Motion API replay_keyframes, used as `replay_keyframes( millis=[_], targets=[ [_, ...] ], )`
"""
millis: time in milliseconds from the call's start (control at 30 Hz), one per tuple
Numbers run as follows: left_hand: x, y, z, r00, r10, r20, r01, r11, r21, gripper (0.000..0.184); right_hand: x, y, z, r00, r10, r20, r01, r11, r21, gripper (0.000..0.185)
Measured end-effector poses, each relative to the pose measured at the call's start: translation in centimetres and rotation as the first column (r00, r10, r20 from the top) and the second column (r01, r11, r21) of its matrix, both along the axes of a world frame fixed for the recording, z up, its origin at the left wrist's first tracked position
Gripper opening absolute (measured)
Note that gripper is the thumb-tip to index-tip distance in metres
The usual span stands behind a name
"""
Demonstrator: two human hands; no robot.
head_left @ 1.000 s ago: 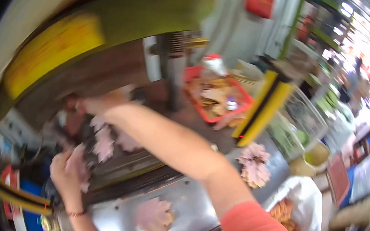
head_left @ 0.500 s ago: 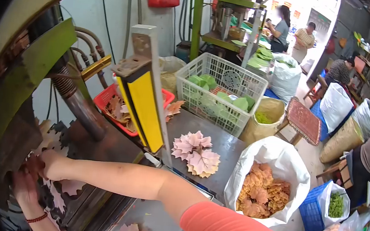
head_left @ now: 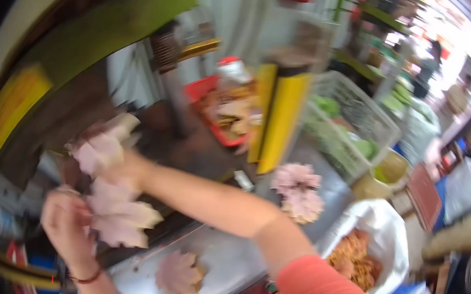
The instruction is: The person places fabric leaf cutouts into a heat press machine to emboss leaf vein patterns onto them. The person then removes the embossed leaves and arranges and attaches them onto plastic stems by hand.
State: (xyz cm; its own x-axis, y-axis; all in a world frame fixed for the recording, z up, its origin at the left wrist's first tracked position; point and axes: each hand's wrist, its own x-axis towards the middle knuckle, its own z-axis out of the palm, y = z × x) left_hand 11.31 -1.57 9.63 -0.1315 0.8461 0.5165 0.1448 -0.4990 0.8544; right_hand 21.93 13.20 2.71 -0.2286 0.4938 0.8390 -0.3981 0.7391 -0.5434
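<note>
My right hand [head_left: 126, 172] is closed on pale pink artificial maple leaves [head_left: 98, 151], which partly cover its fingers. Lower down, my left hand [head_left: 66, 223], with a beaded bracelet at the wrist, curls its fingers at the edge of another pink maple leaf [head_left: 124, 215]. Both hands are blurred in front of the dark bed of a green press [head_left: 109, 26]. On the metal table, one pink and tan leaf [head_left: 179, 272] lies near my body. A pile of pink leaves [head_left: 298, 193] lies farther right.
A red basket [head_left: 200, 88] of leaves stands behind the press bed, beside a yellow and black post [head_left: 280, 114]. To the right are a white crate [head_left: 338, 124] with green leaves and a white sack [head_left: 391, 242] of orange leaves. People are in the background.
My hands have come out of the press toward me, bringing pink leaves with them. The camera view has swung left, so the table and sacks appear farther right.
</note>
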Motion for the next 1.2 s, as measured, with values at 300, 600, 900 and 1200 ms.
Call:
replay_keyframes(
  millis=[300, 600, 900, 1200],
  targets=[
    [-2.3, -15.5, -4.6, 0.696, -0.238, -0.677, 0.451, 0.879, 0.155, 0.012, 9.1, -16.9, -0.8, 0.868, 0.009, 0.496, -0.007, 1.0, -0.007, 0.029],
    [-2.5, -21.4, -13.2, 0.532, -0.002, -0.847, -0.002, 1.0, -0.003, 0.012, 9.5, -12.6, 0.4, 0.51, -0.725, 0.463, 0.674, 0.671, 0.309, 0.019],
    [-2.5, -23.2, -17.0, 0.492, 0.151, -0.857, -0.194, 0.979, 0.061, 0.017, 7.7, -12.1, -2.0, 0.408, -0.724, 0.557, 0.679, 0.648, 0.346, 0.036],
    [-3.4, -23.4, -20.3, 0.533, 0.27, -0.802, -0.27, 0.953, 0.141, 0.014, 13.5, -27.8, -9.1, 0.508, -0.512, 0.693, 0.557, 0.809, 0.189, 0.037]
  ],
)
